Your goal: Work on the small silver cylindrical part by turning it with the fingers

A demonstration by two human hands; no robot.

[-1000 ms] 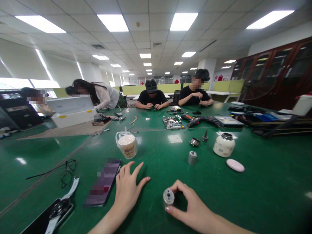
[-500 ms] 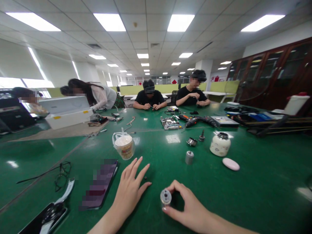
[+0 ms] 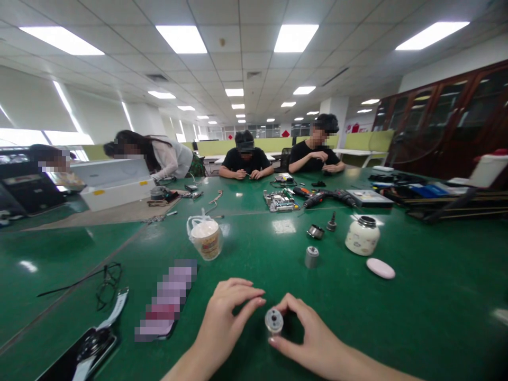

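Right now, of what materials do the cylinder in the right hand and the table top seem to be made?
The cylinder in the right hand looks like metal, probably plain and unpainted: it is silver-grey with a soft sheen. The table top has a smooth, glossy green surface, shown by bright reflections; whether it is paint or a plastic covering, I cannot tell.

Sm. metal can (image 3: 274, 329), silver-gray & round like a tiny drum. Its top is flat w/ a dark dot in the mid. & a few smaller dark marks nr it. It's abt. upright, top end up, on or just over the green table (image 3: 357, 307); can't tell which. R hand (image 3: 304, 328) has it: thumb on the near side, finger on the far side. L hand (image 3: 230, 312) has its tips nr it, w/ a bit of green btwn.
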